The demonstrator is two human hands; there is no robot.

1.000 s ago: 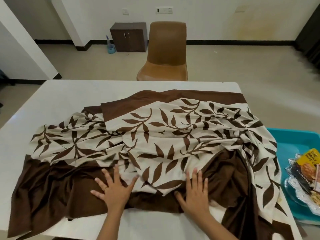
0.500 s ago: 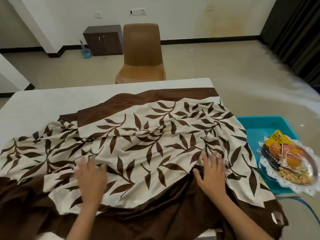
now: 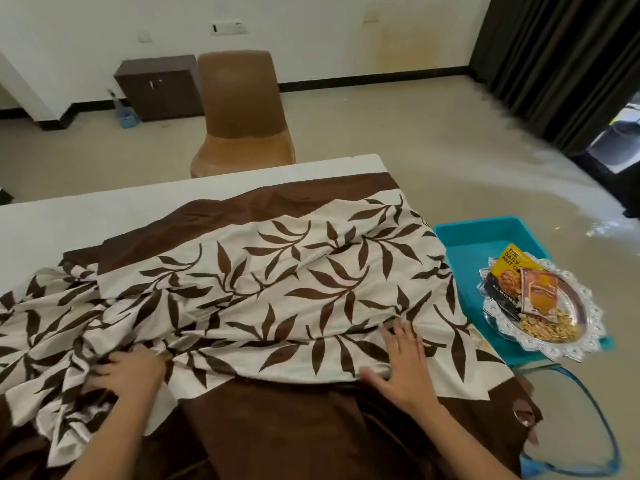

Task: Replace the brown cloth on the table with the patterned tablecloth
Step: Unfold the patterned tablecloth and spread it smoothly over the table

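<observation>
Halfway: patterned tablecloth (image 3: 277, 289) lies rumpled on table (image 3: 104, 209), far side bare (left hand (image 3: 124, 372) clutches folds, right hand (image 3: 401, 362) pressed flat); spreading remains.

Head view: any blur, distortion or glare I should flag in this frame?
Head view: left hand smeared by motion, right hand fairly sharp; wide-angle bending curves the table edge and tilts the curtain; daylight glare washes the floor near the curtain; light on the patterned tablecloth is soft, no hard shadows.
</observation>
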